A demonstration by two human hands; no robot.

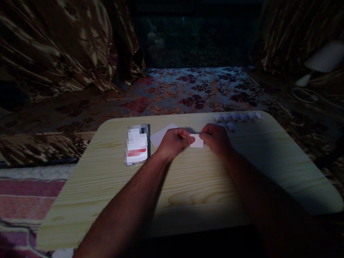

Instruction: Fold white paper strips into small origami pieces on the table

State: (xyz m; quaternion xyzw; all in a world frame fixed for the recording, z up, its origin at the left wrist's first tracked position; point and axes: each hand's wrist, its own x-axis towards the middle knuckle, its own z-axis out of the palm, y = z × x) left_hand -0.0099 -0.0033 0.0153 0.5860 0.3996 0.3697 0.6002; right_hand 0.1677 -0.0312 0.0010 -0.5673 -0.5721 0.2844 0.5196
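Observation:
A small piece of white paper is stretched between my two hands, over the far middle part of the wooden table. My left hand pinches its left edge between thumb and fingers. At the right edge, my right hand grips it with curled fingers. A larger sheet of white paper lies flat behind my left hand, partly covered by it. Several small folded white paper pieces sit in a row near the table's far right corner, with a couple more in front of the row.
A phone, blurred over, lies left of my left hand. Beyond the table is a ledge with a floral cloth, between gold curtains. A white lamp stands at the right. A striped bedcover is at the left.

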